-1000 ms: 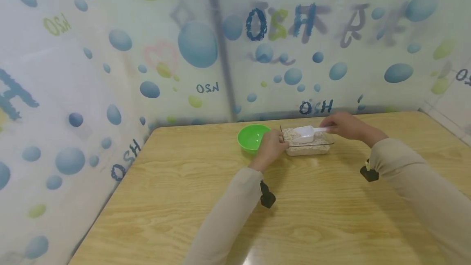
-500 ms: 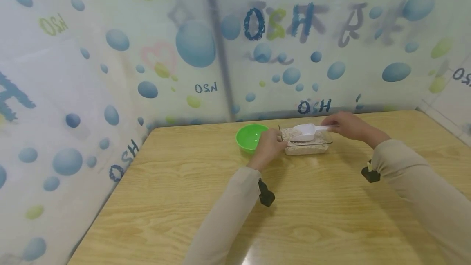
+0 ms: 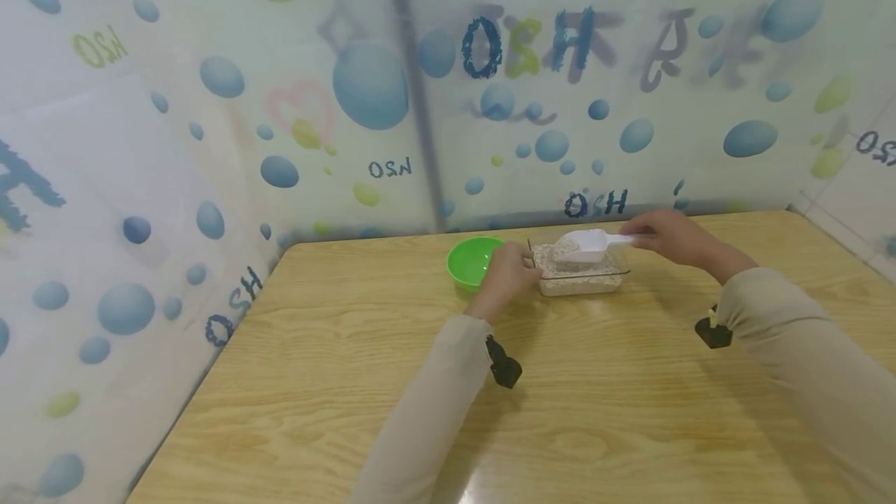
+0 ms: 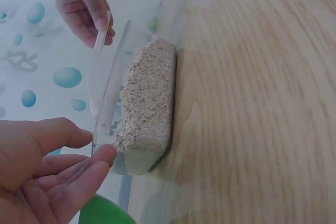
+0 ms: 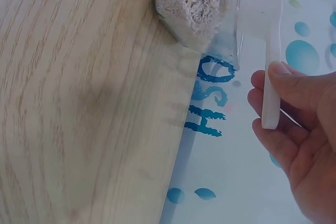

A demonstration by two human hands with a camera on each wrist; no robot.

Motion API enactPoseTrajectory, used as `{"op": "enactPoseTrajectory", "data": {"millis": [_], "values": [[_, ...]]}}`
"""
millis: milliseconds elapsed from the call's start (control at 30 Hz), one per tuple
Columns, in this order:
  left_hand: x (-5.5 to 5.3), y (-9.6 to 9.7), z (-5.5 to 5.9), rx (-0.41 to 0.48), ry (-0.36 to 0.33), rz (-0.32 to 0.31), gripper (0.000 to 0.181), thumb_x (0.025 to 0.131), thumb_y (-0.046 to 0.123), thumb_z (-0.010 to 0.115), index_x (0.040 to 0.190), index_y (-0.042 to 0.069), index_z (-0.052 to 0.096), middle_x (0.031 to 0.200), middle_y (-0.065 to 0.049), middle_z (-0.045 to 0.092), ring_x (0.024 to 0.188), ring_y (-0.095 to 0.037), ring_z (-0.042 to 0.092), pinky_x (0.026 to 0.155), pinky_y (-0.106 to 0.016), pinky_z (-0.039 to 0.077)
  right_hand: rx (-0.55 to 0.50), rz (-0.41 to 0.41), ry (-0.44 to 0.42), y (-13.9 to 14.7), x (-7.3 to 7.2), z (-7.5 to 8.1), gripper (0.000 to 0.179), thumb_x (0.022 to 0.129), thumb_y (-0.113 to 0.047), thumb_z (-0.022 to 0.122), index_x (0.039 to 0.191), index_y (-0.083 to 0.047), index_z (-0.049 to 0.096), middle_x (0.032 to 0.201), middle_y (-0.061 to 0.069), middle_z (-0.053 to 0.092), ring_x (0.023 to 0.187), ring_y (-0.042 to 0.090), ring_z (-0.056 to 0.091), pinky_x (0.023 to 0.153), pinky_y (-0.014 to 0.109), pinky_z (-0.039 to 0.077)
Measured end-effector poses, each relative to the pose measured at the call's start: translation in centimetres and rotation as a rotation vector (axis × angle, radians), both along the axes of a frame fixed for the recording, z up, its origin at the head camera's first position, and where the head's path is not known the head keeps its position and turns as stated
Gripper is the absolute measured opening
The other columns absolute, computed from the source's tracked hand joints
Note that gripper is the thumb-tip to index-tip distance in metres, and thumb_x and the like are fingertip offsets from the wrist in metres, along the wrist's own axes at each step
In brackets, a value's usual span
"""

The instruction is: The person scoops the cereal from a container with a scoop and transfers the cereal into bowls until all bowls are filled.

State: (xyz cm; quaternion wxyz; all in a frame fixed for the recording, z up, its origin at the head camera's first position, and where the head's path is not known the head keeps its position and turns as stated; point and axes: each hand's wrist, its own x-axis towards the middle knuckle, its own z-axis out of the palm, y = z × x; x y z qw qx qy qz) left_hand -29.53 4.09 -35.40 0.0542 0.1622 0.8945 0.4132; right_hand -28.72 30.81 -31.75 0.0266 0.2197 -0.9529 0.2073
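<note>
A clear rectangular container (image 3: 616, 283) of oat flakes (image 4: 149, 95) stands toward the back of the table. My left hand (image 3: 509, 277) pinches its left rim, thumb on one side and fingers on the other, as the left wrist view shows (image 4: 47, 166). In my right hand (image 3: 677, 238) is a white scoop (image 3: 591, 247), gripped by its handle (image 5: 272, 90) between thumb and fingers. The scoop is over the container, and oats show in its mouth. Just left of the container sits a green bowl (image 3: 465, 263), partly hidden behind my left hand.
The wooden table (image 3: 336, 379) reaches back to a wall (image 3: 364, 201) covered with printed blue and green dots and lettering. Another patterned wall (image 3: 91, 201) runs along the left side. A dark wrist device (image 3: 504, 364) hangs below the left sleeve.
The scoop has risen out of the oats and now sits a little above them, with flakes in its mouth. My right hand has moved slightly right; my left hand keeps its pinch on the rim.
</note>
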Motion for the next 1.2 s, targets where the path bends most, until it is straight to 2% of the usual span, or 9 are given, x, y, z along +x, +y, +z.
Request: {"op": "enactPoseTrajectory", "data": {"millis": [100,133,233,300,367,467,667,900,1200], "values": [[0.0,-0.3,0.2,0.015,-0.042,-0.007,0.023,0.082,0.004,0.062,0.103,-0.004,0.066,0.058,-0.003,0.051,0.045,-0.009,0.035,0.045,-0.021,0.031,-0.003,-0.005,-0.009,0.1,0.1,0.2,0.024,0.089,0.000,0.054,0.111,0.010,0.059,0.107,0.027,0.060,0.102,0.043,0.053,0.084,0.054,0.042],[0.0,-0.4,0.3,0.026,-0.048,-0.007,0.023,0.082,0.003,0.062,0.104,-0.003,0.066,0.059,-0.001,0.052,0.046,-0.009,0.038,0.045,-0.021,0.033,-0.009,-0.003,-0.012,0.1,0.2,0.3,0.024,0.089,0.000,0.054,0.111,0.011,0.059,0.108,0.027,0.060,0.103,0.043,0.053,0.084,0.054,0.042],[0.0,-0.8,0.6,0.042,-0.058,-0.010,0.028,0.081,0.002,0.062,0.109,-0.002,0.065,0.075,-0.005,0.065,0.054,-0.009,0.053,0.053,-0.021,0.044,-0.013,0.004,-0.011,0.1,0.2,0.6,0.025,0.089,0.000,0.054,0.112,0.010,0.059,0.108,0.027,0.059,0.103,0.043,0.053,0.085,0.053,0.042],[-0.1,-1.2,0.8,0.047,-0.057,-0.012,0.033,0.082,0.001,0.061,0.114,-0.002,0.062,0.092,-0.010,0.068,0.069,-0.013,0.063,0.062,-0.024,0.050,-0.015,0.014,0.003,0.0,0.2,0.8,0.024,0.089,0.001,0.055,0.110,0.010,0.060,0.108,0.027,0.060,0.103,0.043,0.053,0.085,0.053,0.042],[-0.1,-1.6,0.9,0.049,-0.055,-0.016,0.037,0.083,0.002,0.061,0.119,-0.002,0.058,0.104,-0.013,0.066,0.081,-0.018,0.066,0.069,-0.027,0.051,-0.016,0.016,0.013,-0.1,0.2,1.1,0.023,0.088,0.001,0.056,0.110,0.009,0.061,0.108,0.027,0.060,0.103,0.043,0.053,0.085,0.053,0.042],[-0.4,-2.3,1.1,0.044,-0.047,-0.044,0.037,0.084,0.003,0.060,0.120,-0.004,0.057,0.105,-0.015,0.065,0.086,-0.021,0.065,0.069,-0.027,0.052,-0.019,0.007,0.023,-0.2,0.2,1.5,0.022,0.087,0.002,0.057,0.108,0.009,0.062,0.109,0.027,0.059,0.104,0.044,0.053,0.086,0.054,0.041],[-1.2,-4.4,1.7,0.122,-0.061,-0.083,0.039,0.084,0.000,0.058,0.121,-0.008,0.054,0.101,-0.020,0.064,0.080,-0.027,0.066,0.062,-0.028,0.053,-0.040,0.020,0.033,-0.6,0.2,2.2,0.023,0.088,0.002,0.056,0.109,0.011,0.060,0.109,0.029,0.059,0.104,0.045,0.052,0.086,0.054,0.041],[-1.8,-7.0,2.5,0.056,-0.020,-0.075,0.037,0.085,0.004,0.060,0.120,-0.006,0.056,0.094,-0.017,0.067,0.076,-0.023,0.067,0.060,-0.027,0.053,-0.073,0.063,0.049,-1.3,-0.1,2.6,0.024,0.089,0.002,0.054,0.111,0.011,0.059,0.110,0.027,0.059,0.103,0.043,0.053,0.086,0.053,0.042],[-2.1,-10.0,3.1,0.036,-0.031,-0.027,0.039,0.085,0.003,0.061,0.122,-0.008,0.053,0.105,-0.022,0.063,0.083,-0.025,0.066,0.066,-0.028,0.053,-0.082,0.092,0.054,-3.0,-0.6,2.9,0.024,0.089,0.000,0.056,0.110,0.011,0.060,0.110,0.027,0.059,0.106,0.043,0.052,0.088,0.052,0.041]]}}
